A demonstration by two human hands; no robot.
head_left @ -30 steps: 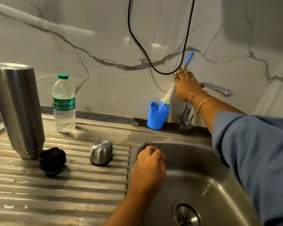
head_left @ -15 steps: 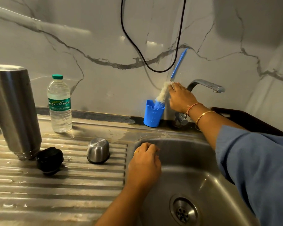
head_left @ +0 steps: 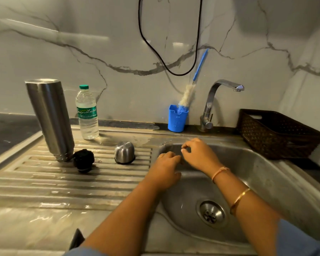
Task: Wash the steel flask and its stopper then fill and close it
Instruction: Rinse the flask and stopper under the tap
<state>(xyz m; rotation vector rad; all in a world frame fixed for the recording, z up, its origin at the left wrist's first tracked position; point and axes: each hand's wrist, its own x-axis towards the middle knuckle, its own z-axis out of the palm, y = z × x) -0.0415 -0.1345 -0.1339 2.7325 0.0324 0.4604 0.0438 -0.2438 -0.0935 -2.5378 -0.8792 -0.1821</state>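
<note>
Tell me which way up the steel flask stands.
Upside down: the steel flask rests mouth-down on the drainboard, closed base on top.

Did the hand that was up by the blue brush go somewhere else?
Yes. The right hand came down and away from the brush in its blue cup, and now sits over the sink beside the left hand.

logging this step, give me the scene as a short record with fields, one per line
flask: upside down on the drainboard
stopper: black, beside the flask's mouth
cap: steel, upside down on the drainboard
brush: standing in the blue cup
tap: no water seen
left hand: empty, over the sink edge
right hand: empty, over the sink
</note>
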